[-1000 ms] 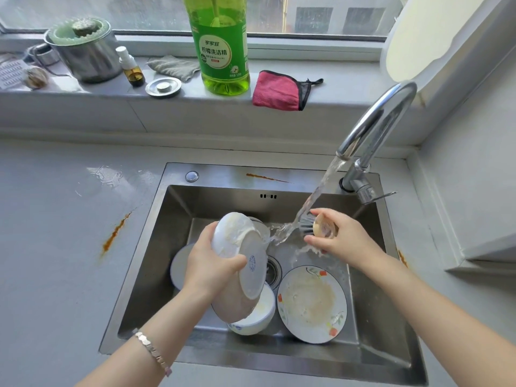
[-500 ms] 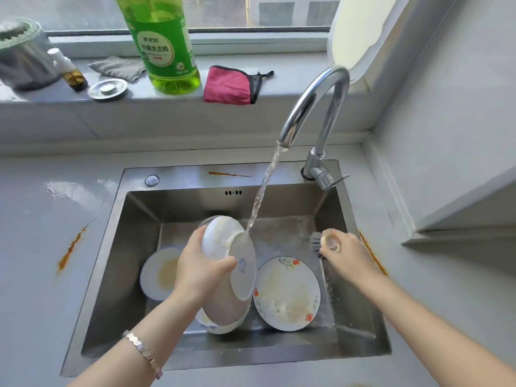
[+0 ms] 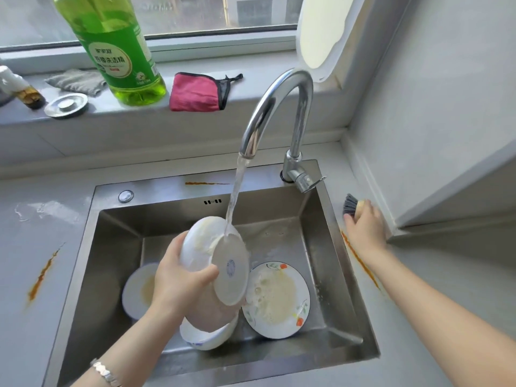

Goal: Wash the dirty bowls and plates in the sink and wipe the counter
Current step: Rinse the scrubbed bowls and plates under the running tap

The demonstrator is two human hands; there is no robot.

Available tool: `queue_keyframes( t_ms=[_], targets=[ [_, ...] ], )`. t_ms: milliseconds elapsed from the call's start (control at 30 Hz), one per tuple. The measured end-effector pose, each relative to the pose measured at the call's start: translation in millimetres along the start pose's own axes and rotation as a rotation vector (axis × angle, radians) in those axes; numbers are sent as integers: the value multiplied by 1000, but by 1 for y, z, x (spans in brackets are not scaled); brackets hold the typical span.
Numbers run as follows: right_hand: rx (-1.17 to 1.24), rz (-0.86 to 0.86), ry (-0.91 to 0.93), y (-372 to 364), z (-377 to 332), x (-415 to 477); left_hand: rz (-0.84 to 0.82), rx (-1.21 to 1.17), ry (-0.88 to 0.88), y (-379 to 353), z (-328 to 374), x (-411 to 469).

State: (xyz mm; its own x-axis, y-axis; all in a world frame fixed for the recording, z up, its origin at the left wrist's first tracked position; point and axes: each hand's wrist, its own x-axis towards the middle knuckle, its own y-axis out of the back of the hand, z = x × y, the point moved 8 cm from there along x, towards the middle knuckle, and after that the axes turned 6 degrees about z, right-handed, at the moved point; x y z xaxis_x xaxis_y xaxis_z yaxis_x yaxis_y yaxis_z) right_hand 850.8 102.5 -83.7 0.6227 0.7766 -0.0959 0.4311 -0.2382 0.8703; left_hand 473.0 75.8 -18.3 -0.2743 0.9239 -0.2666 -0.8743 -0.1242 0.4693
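The right hand (image 3: 365, 227) is bringing the brush (image 3: 349, 204) out of the sink (image 3: 279, 208) onto the tabletop (image 3: 418, 275) just right of the basin, fingers curled round its handle. Scrubbing this piece seems to be ending. The left hand (image 3: 178, 277) is gripping the white bowl (image 3: 230, 269) tilted over the sink, with the faucet (image 3: 279, 88) stream now striking its base — rinsing is starting, while a soiled plate (image 3: 279, 297) is waiting below.

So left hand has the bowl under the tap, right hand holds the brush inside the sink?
No: head view shows the right hand holding the brush over the counter beside the sink, not inside. The rest is right.
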Motion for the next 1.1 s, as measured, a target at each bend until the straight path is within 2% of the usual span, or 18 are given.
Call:
queue_keyframes(
  t_ms=[67, 133, 233, 267, 333, 433, 567, 700, 867, 1100],
  targets=[
    [75, -37, 131, -2, -22, -23, -9, -59, 13, -2, -3, 1],
    [223, -244, 139, -20, -41, -51, -26, -153, 55, -6, -8, 3],
    [471, -684, -110, -61, -57, -100, -58, -317, 155, -12, -18, 7],
    [582, -791, -216, -71, -61, -114, -72, -369, 191, -14, -22, 9],
    [780, -893, -352, -82, -70, -129, -111, -457, 247, -20, -30, 12],
    [839, -820, -360, -85, -70, -125, -192, -457, 246, -30, -36, 14],
    [797, -695, -346, -73, -52, -112, -298, -311, 269, -48, -45, 20],
    [748, -557, -254, -48, -41, -97, -351, -206, 310, -62, -50, 22],
    [732, -544, -183, -45, -52, -101, -309, -195, 345, -52, -61, 26],
    [791, -597, -163, -80, -110, -114, -136, -239, 397, -1, -83, 49]
  ],
)
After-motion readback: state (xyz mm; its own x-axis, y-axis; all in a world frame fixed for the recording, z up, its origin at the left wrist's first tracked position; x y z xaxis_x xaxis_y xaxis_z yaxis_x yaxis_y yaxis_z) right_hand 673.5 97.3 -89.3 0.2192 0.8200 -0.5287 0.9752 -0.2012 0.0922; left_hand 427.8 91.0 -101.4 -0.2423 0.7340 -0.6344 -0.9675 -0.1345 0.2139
